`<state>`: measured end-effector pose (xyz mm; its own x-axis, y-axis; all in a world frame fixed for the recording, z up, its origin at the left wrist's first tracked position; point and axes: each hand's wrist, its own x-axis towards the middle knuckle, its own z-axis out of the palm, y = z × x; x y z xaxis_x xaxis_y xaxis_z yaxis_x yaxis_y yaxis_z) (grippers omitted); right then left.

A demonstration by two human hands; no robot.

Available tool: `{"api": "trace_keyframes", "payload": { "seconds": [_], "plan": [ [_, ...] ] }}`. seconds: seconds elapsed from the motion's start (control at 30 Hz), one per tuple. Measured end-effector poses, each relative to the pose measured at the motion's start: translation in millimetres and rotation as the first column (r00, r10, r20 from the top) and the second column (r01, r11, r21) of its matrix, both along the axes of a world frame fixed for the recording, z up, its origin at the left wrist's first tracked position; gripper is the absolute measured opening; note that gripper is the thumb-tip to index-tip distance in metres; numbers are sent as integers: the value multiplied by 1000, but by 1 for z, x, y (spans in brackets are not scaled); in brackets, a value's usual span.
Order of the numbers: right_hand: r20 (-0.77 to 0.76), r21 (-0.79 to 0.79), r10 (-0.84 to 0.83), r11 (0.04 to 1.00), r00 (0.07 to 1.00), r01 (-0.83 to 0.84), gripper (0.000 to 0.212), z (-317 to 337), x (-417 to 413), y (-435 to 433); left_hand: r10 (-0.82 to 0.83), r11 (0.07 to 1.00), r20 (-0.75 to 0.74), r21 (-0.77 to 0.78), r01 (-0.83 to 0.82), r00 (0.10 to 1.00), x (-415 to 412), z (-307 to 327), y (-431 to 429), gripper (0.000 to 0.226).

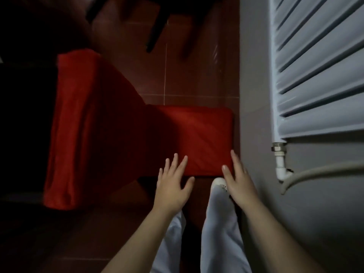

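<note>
Lying under straight fingers [175, 162] of both hands, red cloth [204, 138] on floor [187, 83]

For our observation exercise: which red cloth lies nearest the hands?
The flat, folded rectangular red cloth beside the grey wall; left hand and right hand reach its near edge. The long draped red cloth lies farther left.
</note>
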<state>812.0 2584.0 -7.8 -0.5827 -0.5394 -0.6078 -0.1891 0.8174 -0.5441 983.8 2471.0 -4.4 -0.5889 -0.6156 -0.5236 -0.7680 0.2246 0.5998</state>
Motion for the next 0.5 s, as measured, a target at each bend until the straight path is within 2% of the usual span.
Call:
{"api": "trace_keyframes", "payload": {
  "seconds": [0.07,0.17,0.3,0.4,0.5],
  "plan": [
    [-114,118,140,985,984,-126,66,-50,-6,5,-75,993,71,-84,81,995,-8,-53,10,67],
    [-168,253,337,923,926,-290,75,-153,-18,13,-151,971,163,-159,178,975,-27,-159,24,76],
    [-211,335,599,787,773,-518,99,-263,-35,15,-213,942,249,-204,267,945,-48,-268,28,88],
    [-242,385,711,695,661,-607,114,-334,-44,22,-314,894,306,-225,389,899,-53,-339,26,99],
    [-253,434,797,600,548,-672,123,-395,-45,38,-403,861,368,-159,483,838,-50,-399,36,113]
  ]
}}
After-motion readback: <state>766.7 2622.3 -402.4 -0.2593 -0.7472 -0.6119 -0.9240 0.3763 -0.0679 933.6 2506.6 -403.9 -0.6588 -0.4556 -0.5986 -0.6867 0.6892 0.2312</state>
